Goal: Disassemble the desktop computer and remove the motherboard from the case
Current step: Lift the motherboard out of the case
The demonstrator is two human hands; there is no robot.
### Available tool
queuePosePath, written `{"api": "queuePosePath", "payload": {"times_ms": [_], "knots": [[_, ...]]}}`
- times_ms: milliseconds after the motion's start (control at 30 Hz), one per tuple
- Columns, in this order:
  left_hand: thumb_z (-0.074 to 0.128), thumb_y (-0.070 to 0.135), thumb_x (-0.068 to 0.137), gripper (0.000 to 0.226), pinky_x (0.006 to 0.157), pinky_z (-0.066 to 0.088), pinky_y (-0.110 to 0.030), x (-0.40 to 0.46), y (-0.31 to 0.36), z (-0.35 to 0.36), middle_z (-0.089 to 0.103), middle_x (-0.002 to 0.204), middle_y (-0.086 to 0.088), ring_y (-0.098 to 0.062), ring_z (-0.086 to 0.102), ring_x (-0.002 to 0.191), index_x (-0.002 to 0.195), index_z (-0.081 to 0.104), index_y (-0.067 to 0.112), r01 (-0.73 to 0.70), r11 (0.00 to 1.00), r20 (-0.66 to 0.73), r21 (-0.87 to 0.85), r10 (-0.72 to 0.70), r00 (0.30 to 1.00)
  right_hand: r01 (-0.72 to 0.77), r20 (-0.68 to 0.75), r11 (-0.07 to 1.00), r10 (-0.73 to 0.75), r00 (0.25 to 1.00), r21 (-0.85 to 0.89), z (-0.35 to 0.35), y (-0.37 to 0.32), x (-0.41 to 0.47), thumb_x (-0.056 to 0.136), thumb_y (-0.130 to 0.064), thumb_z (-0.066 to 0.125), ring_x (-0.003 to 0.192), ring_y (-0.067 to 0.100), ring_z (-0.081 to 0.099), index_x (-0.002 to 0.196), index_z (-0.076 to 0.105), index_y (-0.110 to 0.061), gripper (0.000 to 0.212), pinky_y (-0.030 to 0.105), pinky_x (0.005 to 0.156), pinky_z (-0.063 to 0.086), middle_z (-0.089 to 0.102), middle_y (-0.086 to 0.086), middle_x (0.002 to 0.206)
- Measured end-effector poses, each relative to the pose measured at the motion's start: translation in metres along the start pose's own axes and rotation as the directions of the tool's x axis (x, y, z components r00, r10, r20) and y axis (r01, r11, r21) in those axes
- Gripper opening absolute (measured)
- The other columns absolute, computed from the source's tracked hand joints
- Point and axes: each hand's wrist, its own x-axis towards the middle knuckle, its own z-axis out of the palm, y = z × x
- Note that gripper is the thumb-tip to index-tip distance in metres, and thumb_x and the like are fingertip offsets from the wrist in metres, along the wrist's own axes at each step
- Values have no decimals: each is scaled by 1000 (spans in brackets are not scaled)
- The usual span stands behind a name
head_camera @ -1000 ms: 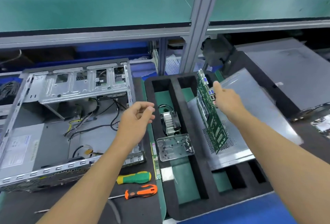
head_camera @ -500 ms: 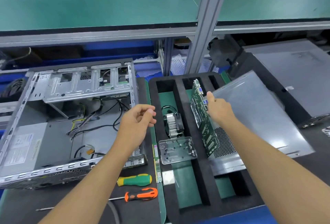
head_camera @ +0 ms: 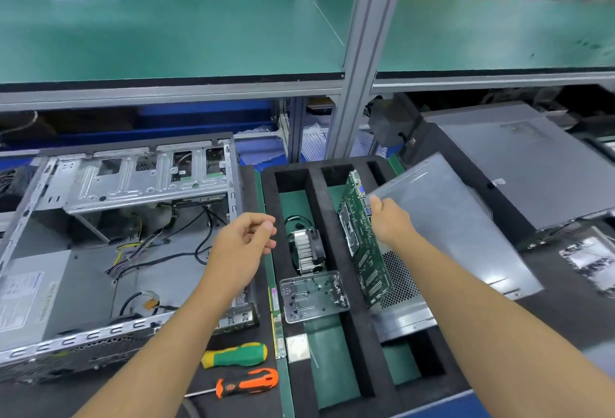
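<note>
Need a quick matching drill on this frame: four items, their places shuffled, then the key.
1. motherboard
2. heatsink
3. orange screwdriver
4. power supply

A. inside the open case, left
B. lying in a foam tray slot
C. on the bench, nearest the camera
D. on edge, held by the right hand

Pairs: 1-D, 2-B, 3-C, 4-A

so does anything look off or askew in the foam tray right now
The motherboard stands on edge, tilted in a slot of the foam tray, held by the right hand. The grey side panel lies askew across the tray's right slots.
</note>
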Motion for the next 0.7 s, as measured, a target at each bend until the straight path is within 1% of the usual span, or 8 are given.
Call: {"api": "queuePosePath", "payload": {"times_ms": [167,233,300,400,500,567,633,700], "knots": [[56,17,97,14,66,54,-18,-1,0,-1,72,85,11,-10,69,75,99,68,24,7,1000,18,4,-7,1000,-8,8,996,8,1000,-84,-6,-2,-5,104,-45,24,111,35,52,116,51,-1,53,43,94,42,57,19,121],[56,19,97,14,66,54,-19,-2,0,-2,72,85,12,-9,69,76,99,68,26,1,1000,27,26,-2,1000,-29,-5,984,28,1000,-176,-6,-8,-10,102,-48,25,119,36,47,124,50,-5,55,48,101,38,55,16,127],[56,20,97,14,66,54,-20,-2,0,-1,72,86,13,-7,69,76,99,68,28,0,999,31,47,-2,1000,-37,-38,969,28,999,-245,-4,-14,-18,101,-48,30,126,37,40,132,46,-8,53,49,105,35,50,14,134],[56,21,97,14,66,53,-21,-3,2,0,71,87,14,-6,69,76,98,68,30,-2,998,28,69,1,1000,9,-67,961,-29,997,-276,2,-22,-32,100,-43,38,130,36,32,140,36,-10,52,49,105,29,41,14,142],[56,22,97,15,66,53,-21,-5,3,2,71,87,16,-6,69,76,97,68,31,-7,997,24,80,5,1000,60,-62,944,-85,995,-324,10,-27,-45,99,-42,42,140,39,17,152,16,-11,66,51,112,19,15,17,157],[56,21,97,15,66,53,-21,-8,4,3,71,87,14,-6,69,75,97,68,30,-8,997,15,75,7,1000,110,-68,933,-141,988,-343,16,-30,-51,99,-40,43,144,40,6,154,8,-11,71,52,115,12,0,20,160],[56,20,97,15,65,53,-21,-11,5,4,72,88,8,-7,69,74,97,68,29,-11,998,0,68,11,1000,168,-84,932,-205,975,-322,24,-34,-60,98,-40,44,144,39,4,153,11,-12,70,53,116,11,-2,19,160],[55,19,98,16,64,53,-21,-15,4,4,72,89,7,-7,69,74,97,68,29,-19,998,-15,60,20,1000,226,-101,939,-259,961,-260,32,-40,-70,98,-40,44,143,37,7,151,20,-14,64,52,114,13,4,16,160]]}}
